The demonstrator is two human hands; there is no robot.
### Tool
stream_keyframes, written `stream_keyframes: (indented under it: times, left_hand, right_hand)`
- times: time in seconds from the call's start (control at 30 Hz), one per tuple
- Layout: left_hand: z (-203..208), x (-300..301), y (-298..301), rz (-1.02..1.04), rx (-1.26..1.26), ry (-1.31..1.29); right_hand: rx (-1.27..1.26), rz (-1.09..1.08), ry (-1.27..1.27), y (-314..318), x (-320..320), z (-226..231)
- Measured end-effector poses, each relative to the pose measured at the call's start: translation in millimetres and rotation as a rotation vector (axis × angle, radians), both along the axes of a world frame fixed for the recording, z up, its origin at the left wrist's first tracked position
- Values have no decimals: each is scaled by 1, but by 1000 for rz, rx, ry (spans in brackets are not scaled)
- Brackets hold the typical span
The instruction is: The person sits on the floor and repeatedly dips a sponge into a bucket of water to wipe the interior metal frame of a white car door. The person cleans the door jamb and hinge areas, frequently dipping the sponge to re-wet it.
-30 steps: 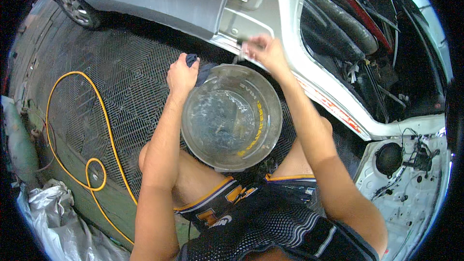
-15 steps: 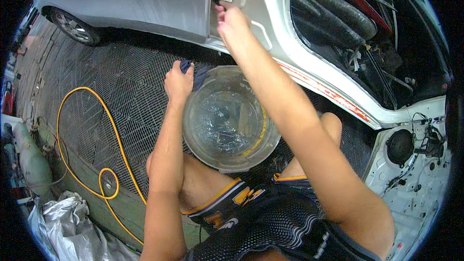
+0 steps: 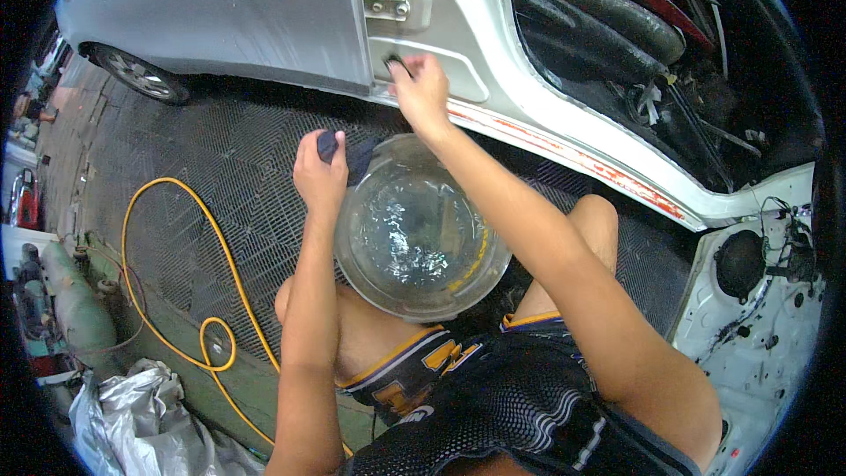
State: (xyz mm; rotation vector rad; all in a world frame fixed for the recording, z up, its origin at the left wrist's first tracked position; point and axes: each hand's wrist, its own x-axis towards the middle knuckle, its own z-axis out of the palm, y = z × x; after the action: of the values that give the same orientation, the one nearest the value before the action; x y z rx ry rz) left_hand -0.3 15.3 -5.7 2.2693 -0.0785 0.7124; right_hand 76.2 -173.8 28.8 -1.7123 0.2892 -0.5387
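My left hand [image 3: 319, 174] is closed around a dark navy cloth [image 3: 359, 160], which hangs at the left rim of a round clear tub [image 3: 345, 256]. Water [image 3: 410, 238] with bright reflections stands in the tub. Farther out, my right hand [image 3: 423, 91] pinches a small thin dark piece [image 3: 398, 62] against the pale door-frame panel [image 3: 449, 78] of a car. What this piece is I cannot make out. Just above it is a metal door hinge plate [image 3: 386, 7] with two bolts. The grey car door [image 3: 256, 18] stands to the left of the panel.
Black ribbed matting [image 3: 238, 154] covers the floor. A yellow hose [image 3: 231, 264] loops across it at the left. Silver crumpled sheeting [image 3: 150, 410] lies lower left, near a green tank [image 3: 77, 300]. A stripped door panel [image 3: 749, 300] stands at the right. The sill [image 3: 582, 159] shows reddish patches.
My right hand has come down from just under the hinge plate to the lower part of the panel. My left hand keeps the cloth by the tub's rim. The view has shifted slightly.
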Motion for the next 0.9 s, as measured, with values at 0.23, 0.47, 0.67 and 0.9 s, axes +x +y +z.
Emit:
stream_keyframes:
  times: [0.23,0.47,0.67,0.9]
  left_hand:
    - [13,-14,-5,-113,317,299]
    - [2,-15,-4,-24,387,341]
    - [11,-17,-16,-23,407,332]
    - [10,-18,-15,-46,406,332]
  right_hand:
    - [-210,190,-41,-56,-69,-51]
    - [259,356,6,-51,-79,-32]
    - [413,258,-89,-30,-49,-1]
    - [323,334,-195,6,-8,7]
